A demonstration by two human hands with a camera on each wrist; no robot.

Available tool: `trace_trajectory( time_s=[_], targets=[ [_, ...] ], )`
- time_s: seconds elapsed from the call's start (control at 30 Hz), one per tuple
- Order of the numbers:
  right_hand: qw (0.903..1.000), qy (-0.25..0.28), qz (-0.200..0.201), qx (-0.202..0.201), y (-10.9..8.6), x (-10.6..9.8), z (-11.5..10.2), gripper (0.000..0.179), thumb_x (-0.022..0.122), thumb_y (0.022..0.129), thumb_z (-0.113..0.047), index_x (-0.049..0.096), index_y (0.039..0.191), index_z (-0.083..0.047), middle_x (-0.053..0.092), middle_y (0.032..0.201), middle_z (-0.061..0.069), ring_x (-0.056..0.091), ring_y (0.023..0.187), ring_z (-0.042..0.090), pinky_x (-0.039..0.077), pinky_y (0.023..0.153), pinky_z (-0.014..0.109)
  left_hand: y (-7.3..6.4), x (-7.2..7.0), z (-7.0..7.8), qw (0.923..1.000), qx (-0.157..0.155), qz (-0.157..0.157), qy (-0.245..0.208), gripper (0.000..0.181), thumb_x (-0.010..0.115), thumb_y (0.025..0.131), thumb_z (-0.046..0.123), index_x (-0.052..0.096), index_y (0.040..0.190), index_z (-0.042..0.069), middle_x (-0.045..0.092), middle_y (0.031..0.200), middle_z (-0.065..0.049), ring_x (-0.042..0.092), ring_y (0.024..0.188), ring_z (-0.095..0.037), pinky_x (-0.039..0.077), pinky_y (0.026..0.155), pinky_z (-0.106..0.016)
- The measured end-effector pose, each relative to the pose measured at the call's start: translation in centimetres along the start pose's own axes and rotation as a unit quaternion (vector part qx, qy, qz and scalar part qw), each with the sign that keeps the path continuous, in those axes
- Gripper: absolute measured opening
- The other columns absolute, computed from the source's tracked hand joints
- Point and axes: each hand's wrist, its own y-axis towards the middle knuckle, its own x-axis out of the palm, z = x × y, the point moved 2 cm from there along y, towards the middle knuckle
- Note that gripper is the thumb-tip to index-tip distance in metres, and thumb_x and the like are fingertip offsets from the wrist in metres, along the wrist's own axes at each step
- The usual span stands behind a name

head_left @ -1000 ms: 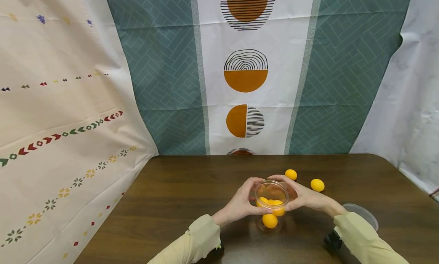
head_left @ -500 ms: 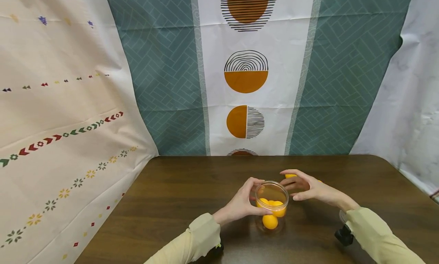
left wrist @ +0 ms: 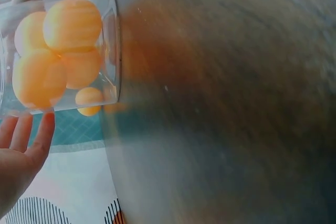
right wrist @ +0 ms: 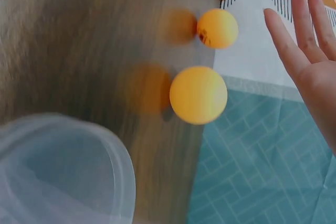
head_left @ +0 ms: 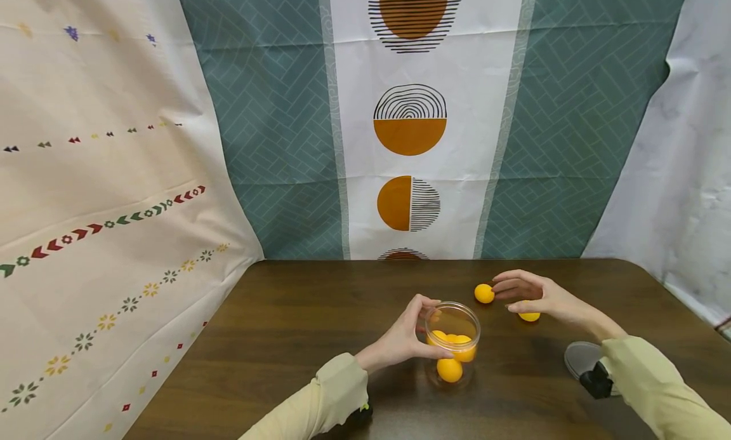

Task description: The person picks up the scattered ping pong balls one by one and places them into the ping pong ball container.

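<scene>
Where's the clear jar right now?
In the head view, the clear jar stands on the brown table, right of centre, held by the left hand; two loose orange ping-pong balls lie farther back to its right.

Yellow-orange balls point(head_left: 484, 293), brown wood-grained table point(head_left: 320, 306)
</scene>
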Motion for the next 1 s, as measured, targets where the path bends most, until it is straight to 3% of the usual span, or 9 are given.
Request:
trace_trajectory(
  time_s=[0.27,0.67,1.0],
  targets=[
    [0.9975,-0.035,0.058,0.020,-1.1,-1.8,0.2,0.044,0.053,0.087,0.006,0.036,0.127,0.009,0.043,0.118,0.035,0.050,0.106,0.035,0.045,0.081,0.032,0.4,0.3,-2.7,0.9998,-0.016,0.001,0.007,0.061,0.075,0.075,0.020,0.036,0.121,0.015,0.041,0.115,0.000,0.042,0.103,-0.014,0.042,0.079,-0.030],
    [0.9890,-0.082,0.105,0.065,-2.6,-3.6,1.4,0.043,0.056,0.087,0.000,0.041,0.127,0.004,0.052,0.115,0.024,0.054,0.102,0.028,0.045,0.079,0.028,0.4,0.1,-2.2,0.9998,-0.021,0.000,-0.001,0.061,0.076,0.074,0.018,0.036,0.120,0.015,0.041,0.116,-0.004,0.042,0.104,-0.024,0.043,0.078,-0.030],
    [0.9908,-0.077,0.095,0.058,-3.3,-3.8,2.1,0.042,0.054,0.087,0.005,0.038,0.125,0.011,0.050,0.114,0.027,0.057,0.098,0.022,0.046,0.078,0.028,0.6,0.2,-2.9,0.9971,-0.059,-0.001,-0.050,0.064,0.077,0.072,0.019,0.034,0.118,0.023,0.041,0.116,-0.001,0.041,0.107,-0.024,0.045,0.077,-0.030]
  ],
)
